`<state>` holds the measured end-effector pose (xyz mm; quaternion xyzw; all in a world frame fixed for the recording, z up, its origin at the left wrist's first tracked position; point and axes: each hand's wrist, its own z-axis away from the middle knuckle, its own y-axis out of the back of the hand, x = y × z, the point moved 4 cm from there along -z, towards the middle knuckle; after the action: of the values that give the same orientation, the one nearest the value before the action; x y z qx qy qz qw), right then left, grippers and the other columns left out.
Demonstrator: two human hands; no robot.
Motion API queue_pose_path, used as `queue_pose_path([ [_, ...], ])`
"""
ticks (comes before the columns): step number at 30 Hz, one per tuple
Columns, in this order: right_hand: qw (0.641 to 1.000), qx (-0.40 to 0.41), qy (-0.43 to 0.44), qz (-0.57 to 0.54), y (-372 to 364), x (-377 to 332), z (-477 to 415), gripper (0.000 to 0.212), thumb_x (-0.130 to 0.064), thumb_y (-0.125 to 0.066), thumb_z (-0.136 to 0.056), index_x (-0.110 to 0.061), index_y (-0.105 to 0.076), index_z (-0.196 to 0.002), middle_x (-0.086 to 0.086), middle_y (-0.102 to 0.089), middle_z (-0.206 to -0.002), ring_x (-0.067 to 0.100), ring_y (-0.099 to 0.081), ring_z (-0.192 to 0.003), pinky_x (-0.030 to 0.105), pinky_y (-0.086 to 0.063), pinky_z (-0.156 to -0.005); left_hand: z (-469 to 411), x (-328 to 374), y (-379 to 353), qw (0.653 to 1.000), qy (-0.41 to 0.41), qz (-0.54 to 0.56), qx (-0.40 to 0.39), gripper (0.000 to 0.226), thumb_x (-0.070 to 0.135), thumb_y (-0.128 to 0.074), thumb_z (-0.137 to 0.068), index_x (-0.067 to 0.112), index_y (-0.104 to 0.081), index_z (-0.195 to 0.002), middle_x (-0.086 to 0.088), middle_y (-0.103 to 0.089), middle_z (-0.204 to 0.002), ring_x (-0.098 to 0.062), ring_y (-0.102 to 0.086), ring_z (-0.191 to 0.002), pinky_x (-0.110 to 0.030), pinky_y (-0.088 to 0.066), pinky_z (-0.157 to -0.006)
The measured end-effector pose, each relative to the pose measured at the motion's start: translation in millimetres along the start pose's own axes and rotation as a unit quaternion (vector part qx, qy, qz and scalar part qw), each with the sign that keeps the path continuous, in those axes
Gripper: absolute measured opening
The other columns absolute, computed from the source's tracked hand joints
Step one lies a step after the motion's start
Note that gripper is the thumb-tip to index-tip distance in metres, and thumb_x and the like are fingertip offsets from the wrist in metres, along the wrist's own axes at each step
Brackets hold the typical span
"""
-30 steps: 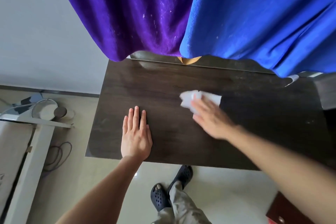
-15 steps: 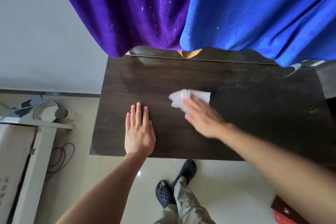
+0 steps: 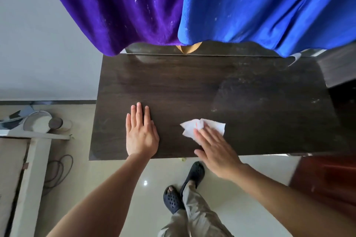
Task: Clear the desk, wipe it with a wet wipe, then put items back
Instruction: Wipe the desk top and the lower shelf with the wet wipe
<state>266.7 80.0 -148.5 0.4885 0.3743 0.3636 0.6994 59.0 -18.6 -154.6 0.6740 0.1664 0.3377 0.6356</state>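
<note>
Wiping step: right hand (image 3: 216, 151) presses wipe (image 3: 209, 126) under straight fingers (image 3: 205, 137); left hand (image 3: 141, 134) flat, empty on counter (image 3: 173, 86). Next: dusty far right.

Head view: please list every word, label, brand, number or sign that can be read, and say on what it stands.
None: no text can be read.
The wet wipe, the desk, the purple cloth and the blue cloth bear no print or label.
The red-brown thing at the right edge is too blurred to tell.
</note>
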Motion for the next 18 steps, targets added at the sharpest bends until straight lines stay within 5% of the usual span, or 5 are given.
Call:
queue_pose_path([
  [3, 0.995, 0.026, -0.092, -0.014, 1.5, -6.7, -16.4, 0.068, -0.050, -0.020, -0.095, -0.004, -0.026, -0.145, 0.015, -0.024, -0.154, 0.030, -0.013, -0.145, 0.045, -0.019, -0.117, 0.5, 0.1, -1.6, 1.000, -0.001, 0.006, 0.008, 0.054, 0.027, -0.021, -0.095, 0.002, -0.036, -0.141, -0.019, -0.026, -0.152, -0.034, -0.019, -0.143, -0.046, -0.015, -0.117],
  [8, 1.000, -0.003, 0.016, -0.004, -22.9, -51.1, 47.7, 0.066, -0.049, -0.026, -0.098, -0.007, -0.020, -0.148, 0.014, -0.018, -0.156, 0.027, -0.006, -0.146, 0.041, -0.007, -0.115, 2.2, -1.5, -2.2, 1.000, -0.002, 0.015, 0.018, 0.053, 0.025, -0.024, -0.095, 0.002, -0.036, -0.141, -0.018, -0.026, -0.152, -0.034, -0.018, -0.143, -0.046, -0.014, -0.117],
  [11, 0.996, 0.008, -0.090, -0.009, -23.1, 17.4, 82.9, 0.070, -0.056, -0.019, -0.097, -0.010, -0.011, -0.151, 0.012, -0.005, -0.158, 0.026, -0.007, -0.146, 0.042, -0.016, -0.116, 1.2, -0.3, -1.6, 1.000, 0.002, 0.006, 0.014, 0.054, 0.027, -0.024, -0.094, 0.002, -0.036, -0.141, -0.019, -0.025, -0.152, -0.036, -0.018, -0.142, -0.047, -0.014, -0.117],
  [15, 0.974, 0.023, -0.220, -0.048, -9.1, 62.1, 94.8, 0.080, -0.061, -0.006, -0.095, -0.004, -0.025, -0.147, 0.016, -0.017, -0.155, 0.031, -0.017, -0.144, 0.046, -0.026, -0.114, 1.0, 5.8, -2.1, 1.000, 0.009, -0.013, -0.008, 0.051, 0.024, -0.029, -0.096, 0.000, -0.033, -0.142, -0.022, -0.023, -0.152, -0.038, -0.016, -0.142, -0.048, -0.013, -0.116],
  [18, 0.982, 0.045, -0.173, -0.065, -13.0, 9.6, 69.5, 0.079, -0.060, -0.007, -0.095, -0.004, -0.022, -0.147, 0.018, -0.012, -0.156, 0.030, -0.008, -0.145, 0.043, -0.013, -0.117, -0.5, 9.6, -1.4, 0.999, 0.018, -0.029, -0.036, 0.051, 0.021, -0.035, -0.098, 0.002, -0.029, -0.144, -0.022, -0.016, -0.154, -0.038, -0.010, -0.143, -0.048, -0.010, -0.116],
])
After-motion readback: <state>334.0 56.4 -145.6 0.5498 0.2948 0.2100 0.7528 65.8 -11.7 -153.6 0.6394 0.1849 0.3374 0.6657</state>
